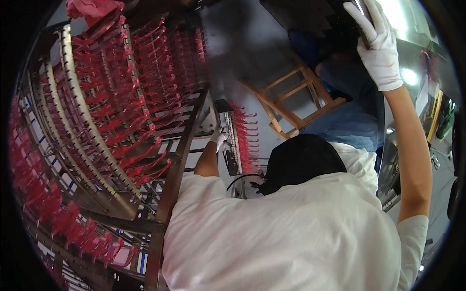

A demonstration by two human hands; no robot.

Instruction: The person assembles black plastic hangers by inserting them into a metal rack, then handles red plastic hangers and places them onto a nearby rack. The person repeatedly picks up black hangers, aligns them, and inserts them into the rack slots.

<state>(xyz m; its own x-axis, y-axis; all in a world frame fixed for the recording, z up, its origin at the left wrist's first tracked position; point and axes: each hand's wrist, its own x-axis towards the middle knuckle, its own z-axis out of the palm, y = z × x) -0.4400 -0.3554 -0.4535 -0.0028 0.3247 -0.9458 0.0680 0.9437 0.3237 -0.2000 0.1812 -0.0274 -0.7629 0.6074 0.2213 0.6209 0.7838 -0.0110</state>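
Grey floor [227, 89] and a wooden stool [321, 114] lie toward twelve to one o'clock; a metal rack [179, 156] of glossy red pieces [145, 82] fills nine to eleven. Near centre, the gloved left hand [221, 139], the nearer one, touches a metal strip [232, 145] at its three o'clock, long axis roughly twelve to six; finger closure unclear. At two, the right hand [380, 53] has parted fingers beside something slim; I cannot tell its grip.

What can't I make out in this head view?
All in the head view:
- Slim thing at the right hand: cut off by the top edge; full shape and grip unclear.
- Left hand at the metal strip: finger positions too small to read.
- Red pieces at far left: blurred.
- Floor, upper middle: obscured by a dark, blurry patch.
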